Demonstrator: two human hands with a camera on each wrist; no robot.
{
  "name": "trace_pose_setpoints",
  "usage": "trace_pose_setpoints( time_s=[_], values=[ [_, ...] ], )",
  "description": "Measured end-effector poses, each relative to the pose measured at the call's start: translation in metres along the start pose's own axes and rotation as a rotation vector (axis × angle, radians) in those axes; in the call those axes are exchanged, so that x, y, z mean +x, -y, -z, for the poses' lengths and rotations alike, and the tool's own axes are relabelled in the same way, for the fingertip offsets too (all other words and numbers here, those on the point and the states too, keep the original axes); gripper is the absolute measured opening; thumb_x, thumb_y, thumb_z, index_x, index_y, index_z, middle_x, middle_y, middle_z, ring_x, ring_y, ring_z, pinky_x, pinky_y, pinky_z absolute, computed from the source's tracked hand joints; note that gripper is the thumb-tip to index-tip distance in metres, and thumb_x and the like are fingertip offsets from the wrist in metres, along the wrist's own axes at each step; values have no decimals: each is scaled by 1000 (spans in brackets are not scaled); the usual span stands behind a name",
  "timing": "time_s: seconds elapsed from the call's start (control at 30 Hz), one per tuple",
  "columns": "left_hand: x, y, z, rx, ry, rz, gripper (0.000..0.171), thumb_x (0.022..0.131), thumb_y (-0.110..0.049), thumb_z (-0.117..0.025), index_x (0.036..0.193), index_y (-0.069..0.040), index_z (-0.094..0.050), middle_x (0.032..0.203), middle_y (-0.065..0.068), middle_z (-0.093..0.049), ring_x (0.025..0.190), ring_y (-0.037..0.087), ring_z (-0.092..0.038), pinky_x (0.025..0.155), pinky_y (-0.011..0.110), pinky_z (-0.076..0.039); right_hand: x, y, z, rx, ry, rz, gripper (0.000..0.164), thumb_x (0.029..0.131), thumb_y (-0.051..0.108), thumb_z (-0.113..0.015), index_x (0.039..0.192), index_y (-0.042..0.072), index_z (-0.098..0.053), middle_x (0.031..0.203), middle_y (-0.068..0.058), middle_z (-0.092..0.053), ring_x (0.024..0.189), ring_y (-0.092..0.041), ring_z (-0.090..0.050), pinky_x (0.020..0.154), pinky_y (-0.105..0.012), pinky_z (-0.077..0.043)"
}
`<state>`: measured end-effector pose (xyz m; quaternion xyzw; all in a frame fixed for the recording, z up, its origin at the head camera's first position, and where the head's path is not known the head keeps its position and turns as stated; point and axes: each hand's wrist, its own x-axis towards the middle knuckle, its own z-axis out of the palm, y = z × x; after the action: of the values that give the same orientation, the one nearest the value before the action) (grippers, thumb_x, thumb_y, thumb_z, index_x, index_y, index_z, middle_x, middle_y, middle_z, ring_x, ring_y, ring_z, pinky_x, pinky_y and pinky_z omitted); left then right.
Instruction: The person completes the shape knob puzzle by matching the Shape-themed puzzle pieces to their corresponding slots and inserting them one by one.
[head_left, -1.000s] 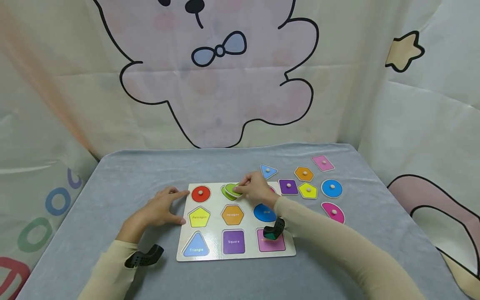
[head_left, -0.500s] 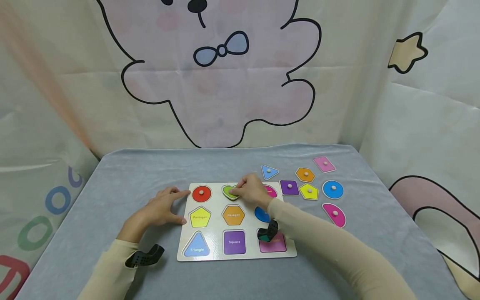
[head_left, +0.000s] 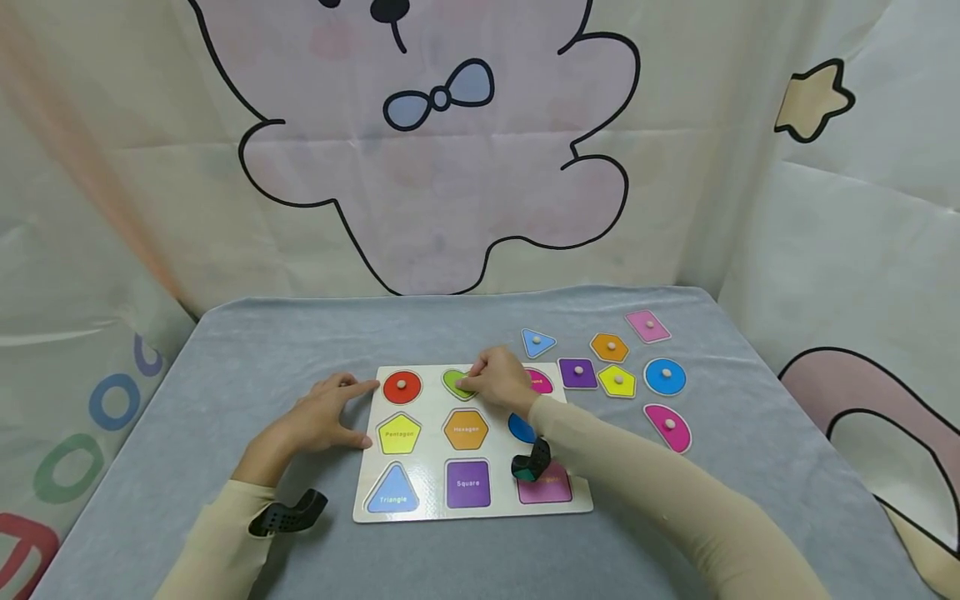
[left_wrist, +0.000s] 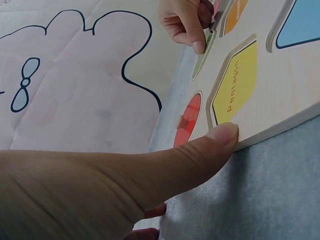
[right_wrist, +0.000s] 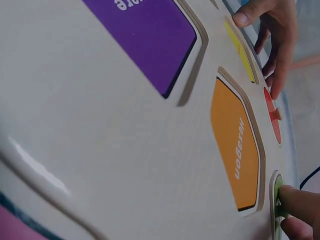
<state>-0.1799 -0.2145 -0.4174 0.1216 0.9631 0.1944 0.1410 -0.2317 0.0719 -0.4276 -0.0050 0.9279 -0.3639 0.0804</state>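
Note:
A white wooden shape puzzle board [head_left: 431, 504] lies on the table. My left hand [head_left: 315, 417] rests at its left edge, thumb and forefinger spread and touching it; in the left wrist view the thumb [left_wrist: 200, 152] lies on the rim beside the yellow pentagon recess [left_wrist: 237, 82]. At the board's top middle, my right hand [head_left: 498, 385] pinches a green puzzle piece [head_left: 453, 383] lying in or on its recess. The right wrist view shows thumb and finger at this green piece [right_wrist: 278, 192], its knob mostly hidden. A red circle piece [head_left: 402, 387] with a knob sits in the top left recess.
Loose knobbed pieces lie right of the board: a blue triangle [head_left: 537, 342], purple square [head_left: 577, 373], orange hexagon [head_left: 610, 347], yellow pentagon [head_left: 617, 381], blue oval [head_left: 664, 377], pink four-sided piece [head_left: 648, 326] and magenta rounded piece [head_left: 668, 427]. A grey cloth [head_left: 300, 333] covers the table.
My right hand has moved slightly left and lowered the green piece from a tilted, offset position over its recess to lying flat there. The left hand stays put.

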Motion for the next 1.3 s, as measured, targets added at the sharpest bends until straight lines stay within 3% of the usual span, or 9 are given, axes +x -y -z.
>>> trace_pose_setpoints(
  time_s=[0.33,0.5,0.73,1.03,1.3],
  values=[
    [2,2,-2,-5,-2,-3,92,70,-40,-91,150,-20,-50,143,21,-46,127,43,-44,100,68,-42,-2,0,1,-37,23,29,30,82,34,-85,71,14,-65,70,0,-62,69,-16,-55,57,-27,-38],
    [3,1,-3,-2,-3,-8,92,71,-39,-91,150,-20,-50,142,20,-47,126,42,-44,100,67,-42,0,-5,5,-14,73,19,33,89,44,-75,80,13,-70,78,-2,-60,74,-18,-54,58,-26,-39],
    [3,0,-2,0,-4,-14,91,71,-36,-91,150,-17,-50,141,21,-47,125,43,-44,99,66,-43,1,-12,17,-66,48,64,41,92,53,-69,93,13,-74,86,-2,-63,80,-18,-56,64,-26,-43],
    [2,3,-2,-1,-3,-9,92,71,-38,-91,151,-18,-49,142,21,-47,126,43,-44,98,66,-43,-2,-21,34,24,127,66,39,96,49,-65,98,12,-74,87,-4,-62,77,-17,-58,63,-25,-48],
    [1,2,-2,-8,-10,-14,92,71,-38,-92,150,-18,-50,141,21,-47,127,44,-44,100,69,-41,-5,-24,49,16,155,137,34,98,40,-65,102,7,-75,86,-8,-66,81,-18,-58,66,-24,-48]
  ],
)
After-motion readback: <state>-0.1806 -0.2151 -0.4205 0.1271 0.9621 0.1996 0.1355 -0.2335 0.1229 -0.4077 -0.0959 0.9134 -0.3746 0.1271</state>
